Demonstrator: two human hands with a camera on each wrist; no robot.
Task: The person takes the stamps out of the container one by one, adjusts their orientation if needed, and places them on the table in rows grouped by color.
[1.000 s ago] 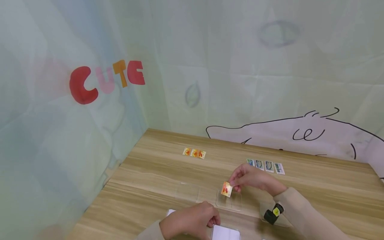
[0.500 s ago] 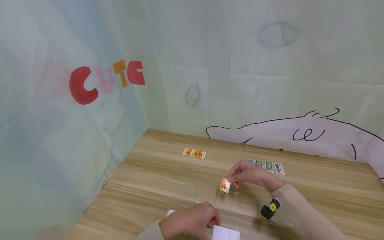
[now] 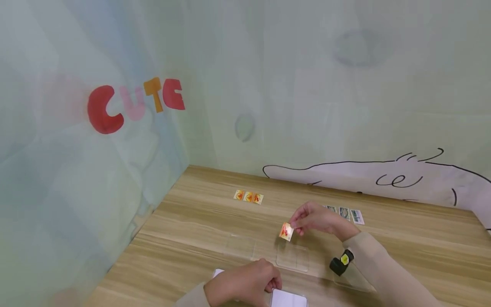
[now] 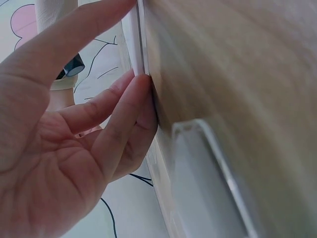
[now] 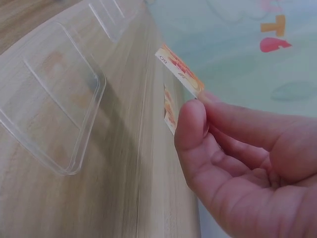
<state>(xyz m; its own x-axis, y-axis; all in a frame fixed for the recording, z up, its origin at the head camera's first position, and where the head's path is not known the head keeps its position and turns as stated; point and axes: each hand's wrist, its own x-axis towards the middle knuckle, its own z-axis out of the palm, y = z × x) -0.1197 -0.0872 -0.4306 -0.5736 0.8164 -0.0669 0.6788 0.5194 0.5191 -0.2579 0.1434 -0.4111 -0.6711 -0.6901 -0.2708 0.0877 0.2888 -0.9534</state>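
Observation:
My right hand (image 3: pixel 316 218) pinches an orange-and-red postage stamp (image 3: pixel 286 231) by one corner between thumb and fingertips. In the right wrist view, this stamp (image 5: pixel 179 73) is tilted above the table, and printed figures show near its edge. Below it lies a shallow clear plastic case (image 3: pixel 293 258). At the near side of the table, my left hand (image 3: pixel 245 279) grips the edge of a clear case with a white top (image 3: pixel 288 298). The left wrist view has that case (image 4: pixel 136 44) edge-on between thumb and curled fingers. A second white-filled case (image 3: pixel 218 271) is partly hidden behind the left hand.
Three orange stamps (image 3: pixel 248 196) lie in a row at the back left of the wooden table (image 3: pixel 184 221). Grey-green stamps (image 3: pixel 344 213) sit right of centre, partly behind the right hand. Another clear case (image 3: pixel 239 246) lies left of the middle one. A printed curtain (image 3: pixel 230 85) stands behind.
My right hand has moved a little up and left with the stamp, away from the clear case towards the back of the table. My left hand has stayed in place.

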